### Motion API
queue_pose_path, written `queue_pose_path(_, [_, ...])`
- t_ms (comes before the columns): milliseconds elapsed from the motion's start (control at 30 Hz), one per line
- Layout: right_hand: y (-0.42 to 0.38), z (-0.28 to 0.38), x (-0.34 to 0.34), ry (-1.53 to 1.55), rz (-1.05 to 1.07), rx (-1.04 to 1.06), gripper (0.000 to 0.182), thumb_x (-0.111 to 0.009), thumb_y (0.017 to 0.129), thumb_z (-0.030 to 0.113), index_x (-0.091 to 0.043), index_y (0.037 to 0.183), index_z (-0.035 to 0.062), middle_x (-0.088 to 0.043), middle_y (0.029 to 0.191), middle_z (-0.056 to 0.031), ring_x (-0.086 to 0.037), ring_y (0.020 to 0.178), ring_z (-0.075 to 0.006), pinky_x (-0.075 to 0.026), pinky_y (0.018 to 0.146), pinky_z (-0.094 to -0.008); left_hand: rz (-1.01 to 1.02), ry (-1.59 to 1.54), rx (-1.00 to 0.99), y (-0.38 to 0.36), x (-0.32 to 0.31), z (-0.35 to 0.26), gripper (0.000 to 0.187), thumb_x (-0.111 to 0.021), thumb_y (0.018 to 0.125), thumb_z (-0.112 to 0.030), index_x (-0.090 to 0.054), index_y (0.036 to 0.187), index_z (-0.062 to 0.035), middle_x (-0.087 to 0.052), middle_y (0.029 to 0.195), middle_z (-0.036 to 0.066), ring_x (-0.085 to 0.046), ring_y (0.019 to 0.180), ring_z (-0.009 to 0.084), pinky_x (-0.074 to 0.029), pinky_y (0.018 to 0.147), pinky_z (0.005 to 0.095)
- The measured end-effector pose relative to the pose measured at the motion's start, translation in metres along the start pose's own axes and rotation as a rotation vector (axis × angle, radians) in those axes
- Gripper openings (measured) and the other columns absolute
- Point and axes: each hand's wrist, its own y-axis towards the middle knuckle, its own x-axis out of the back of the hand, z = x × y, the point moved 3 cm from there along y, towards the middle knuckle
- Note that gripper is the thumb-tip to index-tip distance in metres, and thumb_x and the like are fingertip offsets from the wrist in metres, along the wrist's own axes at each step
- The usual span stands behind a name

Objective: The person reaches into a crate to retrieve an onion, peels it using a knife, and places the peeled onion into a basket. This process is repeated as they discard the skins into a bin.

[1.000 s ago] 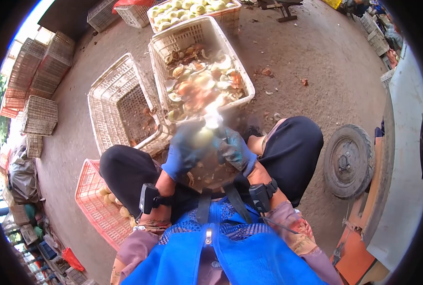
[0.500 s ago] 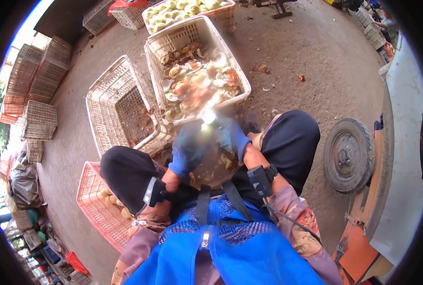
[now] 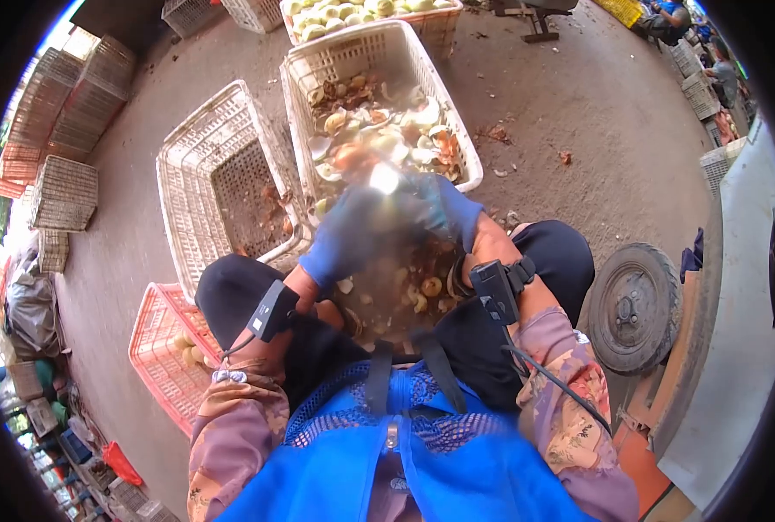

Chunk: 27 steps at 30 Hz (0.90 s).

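Note:
My left hand (image 3: 345, 233), in a blue glove, is at the near edge of a white plastic crate (image 3: 473, 165). Close beside it is my right hand (image 3: 444, 209), gloved in blue too. Both look curled inward and nearly meet. A bright glare and a hazy smear cover the fingers, so whatever they hold is hidden. Onion skins and cut onion pieces (image 3: 365, 143) fill the crate just beyond my hands. Below them, more onion scraps (image 3: 431, 287) lie on the ground between my legs.
A second white crate (image 3: 178, 183) with a few scraps stands at left. Pale peeled onions (image 3: 352, 13) fill a crate at the back. A pink crate (image 3: 157, 348) holding onions sits by my left knee. A wheel (image 3: 634, 306) is at right. People (image 3: 666, 22) are far right.
My view has shifted a little. Both hands have stayed together at the crate's near edge, the right one now higher and bent further inward. The glare still covers the fingers.

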Motion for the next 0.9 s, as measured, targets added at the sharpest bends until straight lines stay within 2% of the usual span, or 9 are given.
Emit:
queue_pose_path(67, [0.026,-0.039,0.014,0.045,-0.017,-0.180,0.021,-0.061,0.087,0.018,-0.070,0.095,0.0017,-0.071,0.080,-0.0118,-0.068,0.069,-0.0201,-0.054,0.062,-0.0330,0.020,0.025,-0.001,-0.005,-0.010,0.017,0.058,-0.078,0.071,-0.004,-0.053,0.123,-0.0043,-0.058,0.115,0.016,-0.058,0.108,0.0339,-0.047,0.092,0.0384])
queue_pose_path(133, [0.051,-0.072,0.015,-0.800,-0.038,0.620,0.023,-0.064,0.084,0.023,-0.073,0.095,0.0044,-0.073,0.084,-0.0124,-0.069,0.062,-0.0217,-0.055,0.060,-0.0344,0.005,0.031,-0.040,-0.015,-0.022,0.034,0.059,-0.077,0.071,-0.005,-0.052,0.124,-0.0050,-0.058,0.116,0.017,-0.058,0.108,0.0364,-0.048,0.091,0.0402])
queue_pose_path(167, [0.040,-0.049,0.005,-0.625,-0.043,-0.049,0.026,-0.066,0.082,0.028,-0.074,0.098,0.0088,-0.074,0.093,-0.0135,-0.072,0.077,-0.0251,-0.055,0.070,-0.0342,0.029,0.053,-0.010,-0.020,-0.027,0.034,0.059,-0.076,0.072,-0.006,-0.052,0.125,-0.0056,-0.058,0.118,0.017,-0.058,0.109,0.0380,-0.049,0.091,0.0413])
queue_pose_path(200, [0.065,-0.094,0.012,-0.892,-0.023,0.106,0.028,-0.067,0.081,0.030,-0.075,0.099,0.0104,-0.073,0.098,-0.0162,-0.071,0.086,-0.0302,-0.055,0.076,-0.0365,0.053,0.076,0.018,-0.024,-0.031,0.035,0.059,-0.076,0.072,-0.008,-0.052,0.126,-0.0062,-0.058,0.120,0.018,-0.059,0.110,0.0395,-0.049,0.091,0.0423])
queue_pose_path(400, [0.081,-0.128,0.016,-0.886,-0.086,0.343,0.026,-0.061,0.086,0.022,-0.069,0.104,0.0047,-0.072,0.091,-0.0190,-0.071,0.077,-0.0313,-0.056,0.069,-0.0400,0.099,0.119,0.055,-0.026,-0.025,0.038,0.058,-0.077,0.073,-0.010,-0.054,0.127,-0.0077,-0.059,0.125,0.020,-0.059,0.114,0.0422,-0.051,0.093,0.0442])
queue_pose_path(533, [0.065,-0.081,0.016,0.220,-0.043,-0.212,0.022,-0.055,0.090,0.013,-0.067,0.104,0.0013,-0.070,0.089,-0.0196,-0.070,0.075,-0.0273,-0.057,0.066,-0.0396,-0.050,0.121,-0.128,-0.013,-0.022,0.061,0.060,-0.076,0.071,-0.001,-0.054,0.126,-0.0076,-0.060,0.124,0.020,-0.060,0.114,0.0412,-0.052,0.092,0.0427])
queue_pose_path(600, [0.082,-0.097,0.025,-0.500,-0.120,0.000,0.022,-0.059,0.088,0.015,-0.068,0.105,0.0043,-0.071,0.094,-0.0201,-0.069,0.082,-0.0319,-0.055,0.075,-0.0414,-0.053,0.110,-0.088,-0.014,-0.030,0.069,0.061,-0.076,0.071,-0.001,-0.054,0.127,-0.0083,-0.060,0.125,0.021,-0.060,0.115,0.0411,-0.051,0.094,0.0429])
queue_pose_path(700, [0.092,-0.120,0.026,-0.171,-0.138,-0.080,0.024,-0.063,0.085,0.016,-0.069,0.105,0.0061,-0.070,0.096,-0.0205,-0.068,0.089,-0.0353,-0.052,0.082,-0.0422,-0.065,0.082,-0.060,-0.015,-0.027,0.068,0.063,-0.077,0.071,-0.003,-0.053,0.129,-0.0086,-0.060,0.125,0.021,-0.060,0.115,0.0412,-0.051,0.094,0.0437])
queue_pose_path(900, [0.105,-0.124,0.026,-0.448,-0.167,0.043,0.022,-0.065,0.085,0.018,-0.069,0.103,0.0058,-0.070,0.096,-0.0214,-0.069,0.090,-0.0341,-0.053,0.080,-0.0417,-0.097,0.109,0.008,-0.024,-0.031,0.076,0.058,-0.075,0.073,-0.007,-0.052,0.127,-0.0082,-0.059,0.123,0.021,-0.059,0.114,0.0410,-0.050,0.095,0.0432])
